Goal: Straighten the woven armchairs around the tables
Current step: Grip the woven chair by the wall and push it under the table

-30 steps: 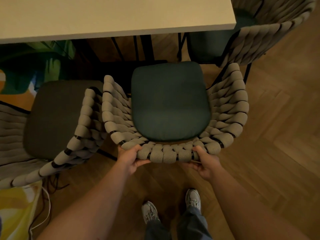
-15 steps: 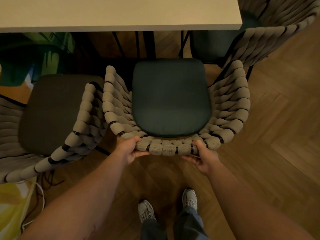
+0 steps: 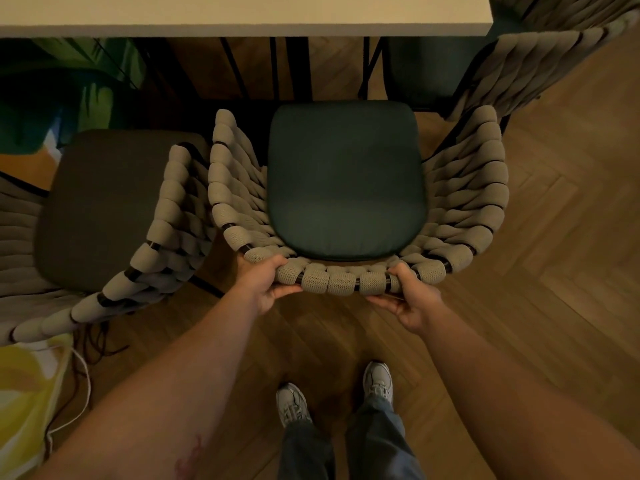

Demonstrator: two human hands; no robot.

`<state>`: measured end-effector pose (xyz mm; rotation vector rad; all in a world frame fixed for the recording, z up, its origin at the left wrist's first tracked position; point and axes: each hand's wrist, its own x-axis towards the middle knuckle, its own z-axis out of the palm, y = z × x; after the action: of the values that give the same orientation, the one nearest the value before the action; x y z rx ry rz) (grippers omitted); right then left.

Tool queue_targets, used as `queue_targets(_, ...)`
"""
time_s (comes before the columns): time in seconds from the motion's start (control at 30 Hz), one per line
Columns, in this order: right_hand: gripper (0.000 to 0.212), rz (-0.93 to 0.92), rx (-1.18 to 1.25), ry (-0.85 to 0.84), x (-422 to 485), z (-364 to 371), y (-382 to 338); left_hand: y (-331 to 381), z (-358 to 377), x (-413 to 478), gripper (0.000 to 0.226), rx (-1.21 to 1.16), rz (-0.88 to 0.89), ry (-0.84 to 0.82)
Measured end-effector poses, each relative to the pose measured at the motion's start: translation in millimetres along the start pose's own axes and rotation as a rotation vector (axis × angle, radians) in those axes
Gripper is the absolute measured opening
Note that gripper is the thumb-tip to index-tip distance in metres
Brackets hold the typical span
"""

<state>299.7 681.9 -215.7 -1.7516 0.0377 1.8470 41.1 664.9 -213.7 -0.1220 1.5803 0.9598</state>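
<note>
A woven armchair [image 3: 464, 202] with beige rope sides and a dark green seat cushion [image 3: 346, 181] stands right below me, facing the pale table [image 3: 242, 12]. My left hand [image 3: 265, 284] grips the left part of its back rim, and my right hand [image 3: 410, 297] grips the right part. The cushion's front edge lies just short of the table edge. A second woven armchair [image 3: 166, 230] with a dark grey seat stands touching it on the left, angled. A third one [image 3: 540, 60] sits at the table's right corner.
Black table legs [image 3: 294, 67] stand under the tabletop ahead of the chair. A green patterned rug [image 3: 69, 91] lies at far left, and a yellow bag with cords [image 3: 31, 396] sits at lower left. My feet [image 3: 336, 393] stand on bare herringbone wood floor, which stretches to the right.
The chair in my hands has slid forward toward the table, and I have stepped after it. Both hands keep the same grip on the back rim.
</note>
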Motion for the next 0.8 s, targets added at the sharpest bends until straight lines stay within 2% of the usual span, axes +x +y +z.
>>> queue_targets(0.3, 0.037, -0.009, -0.009, 0.001, 5, -2, -3, 0, 4, 2, 0.076, -0.009, -0.020, 0.021)
queue_targets(0.47, 0.030, -0.029, -0.013, -0.002, 4, -2, -5, 2, 4, 4, 0.070, 0.005, -0.058, 0.014)
queue_targets(0.6, 0.037, -0.058, -0.033, -0.019, 4, -6, 0, -2, 4, -4, 0.069, 0.020, 0.018, 0.025)
queue_targets(0.7, 0.045, -0.148, -0.242, -0.013, 1, -14, 7, -14, 0, -15, 0.064, 0.101, 0.081, 0.046)
queue_targets(0.8, 0.050, -0.235, -0.564, 0.007, -13, -22, 14, -30, -13, -34, 0.055, 0.286, 0.074, -0.037)
